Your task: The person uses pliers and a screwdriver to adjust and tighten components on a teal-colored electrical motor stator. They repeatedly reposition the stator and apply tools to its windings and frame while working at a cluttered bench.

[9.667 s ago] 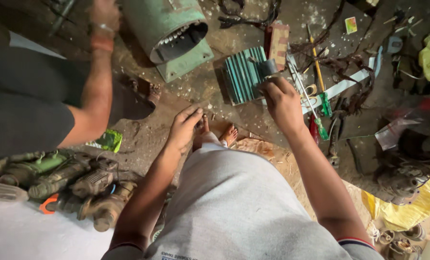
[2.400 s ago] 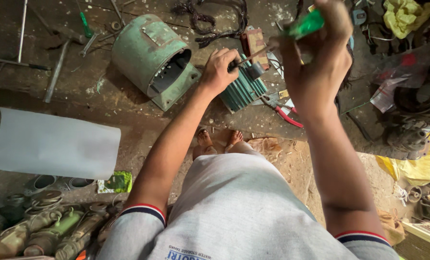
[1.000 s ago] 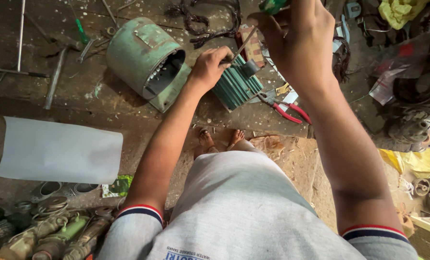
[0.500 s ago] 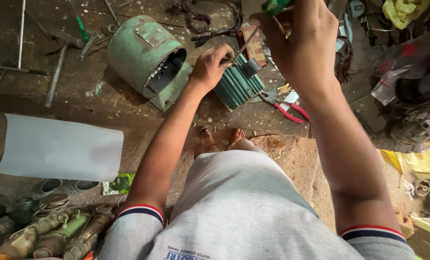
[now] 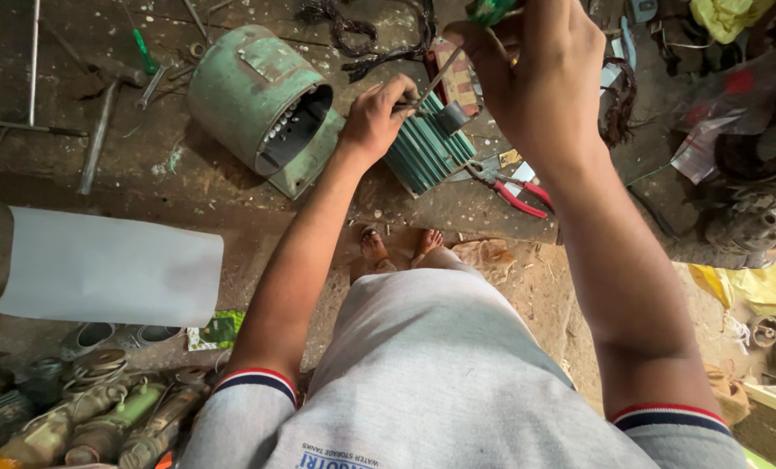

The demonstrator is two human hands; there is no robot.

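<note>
My left hand [image 5: 376,117] rests on a small teal finned motor body [image 5: 428,148] on the dirty workbench [image 5: 162,174], fingers closed on its top edge. My right hand [image 5: 536,78] is raised close to the camera, gripping a green-handled screwdriver [image 5: 490,10]. Its metal shaft [image 5: 437,78] slants down to the top of the motor body, right beside my left fingers. A large green motor housing [image 5: 262,104] lies on its side just left of my left hand.
Red-handled pliers [image 5: 510,187] lie right of the motor body. Coiled dark wire [image 5: 379,30], metal rods [image 5: 32,61] and a green screwdriver [image 5: 145,56] lie at the back. A white sheet [image 5: 110,269] hangs over the bench's front edge. Old motor parts [image 5: 84,408] crowd the floor; my feet [image 5: 401,247] stand below.
My right hand has stayed raised with the screwdriver, drifting slightly right. The left hand keeps its grip on the teal motor body. The view has shifted slightly.
</note>
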